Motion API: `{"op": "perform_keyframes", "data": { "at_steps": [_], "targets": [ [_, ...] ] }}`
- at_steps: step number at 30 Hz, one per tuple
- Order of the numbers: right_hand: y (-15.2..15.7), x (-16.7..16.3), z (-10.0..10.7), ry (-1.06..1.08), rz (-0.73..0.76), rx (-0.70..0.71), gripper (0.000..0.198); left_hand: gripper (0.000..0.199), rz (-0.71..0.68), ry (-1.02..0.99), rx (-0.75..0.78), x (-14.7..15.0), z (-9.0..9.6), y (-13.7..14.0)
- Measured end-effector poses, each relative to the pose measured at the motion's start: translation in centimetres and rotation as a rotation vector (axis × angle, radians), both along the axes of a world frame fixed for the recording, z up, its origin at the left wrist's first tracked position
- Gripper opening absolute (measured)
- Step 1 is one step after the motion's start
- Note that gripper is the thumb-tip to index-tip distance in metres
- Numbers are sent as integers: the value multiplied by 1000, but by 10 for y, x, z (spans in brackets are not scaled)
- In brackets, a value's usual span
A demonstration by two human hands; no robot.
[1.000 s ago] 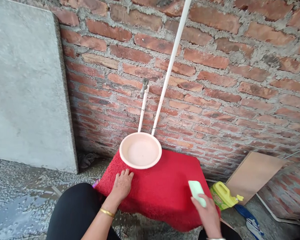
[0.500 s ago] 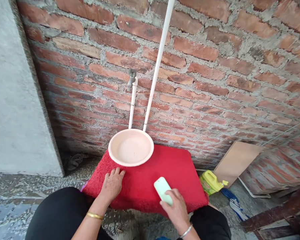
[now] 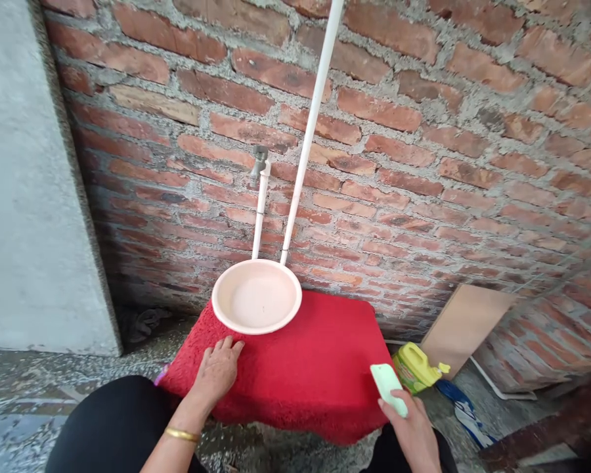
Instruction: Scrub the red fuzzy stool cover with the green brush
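Observation:
A red plush cloth (image 3: 305, 368) lies spread over a low support in front of me. Flat on its left part rests my left hand (image 3: 217, 369), open, fingertips just short of a pale pink basin (image 3: 257, 327). My right hand (image 3: 410, 415) is closed around a pale green scrub brush (image 3: 388, 387) at the cloth's right edge. The brush's smooth back faces up; its underside is hidden. Whether it touches the cloth there I cannot tell. The basin sits at the back left of the cloth and holds no visible water.
Behind the basin, a tap (image 3: 259, 164) and a white pipe (image 3: 311, 125) run along a brick wall (image 3: 398, 171). On the right stand a yellow jug (image 3: 416, 366) and a tan board (image 3: 465, 328), with blue-and-white slippers (image 3: 467, 414) nearby. The floor at left is wet.
My right hand has moved right with the scrub brush, from mid-cloth to its right edge. My left hand has stayed in nearly the same spot.

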State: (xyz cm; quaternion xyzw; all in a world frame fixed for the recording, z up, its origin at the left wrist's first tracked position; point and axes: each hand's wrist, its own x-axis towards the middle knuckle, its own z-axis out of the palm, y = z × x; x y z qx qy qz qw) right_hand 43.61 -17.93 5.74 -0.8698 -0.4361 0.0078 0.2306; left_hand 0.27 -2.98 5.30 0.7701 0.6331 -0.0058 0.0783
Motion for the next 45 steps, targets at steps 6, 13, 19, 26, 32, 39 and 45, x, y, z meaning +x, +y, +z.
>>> {"op": "perform_keyframes", "data": {
  "at_steps": [6, 13, 19, 26, 32, 39, 45],
  "targets": [
    [70, -167, 3, 89, 620, -65, 21, 47, 115, -51, -4, -11, 10, 6],
    [109, -262, 3, -17, 844, -133, 26, 44, 162, -85, -20, -18, 11, 7],
    [118, -166, -3, -18, 598, -120, 23, 43, 144, -107, -9, -15, 11, 6],
    [71, 14, -5, 5, -4, -143, 48, 40, 138, -99, -4, -11, 10, 5],
    [65, -13, 8, 79, 88, -11, 47, 38, 123, -62, 4, -6, 9, 4],
    [110, -162, -1, 173, 649, -47, 22, 39, -10, -105, 181, 3, -6, 2],
    [117, -150, -3, 145, 703, -115, 28, 36, -150, -241, 400, 8, -29, -3]
  ]
}}
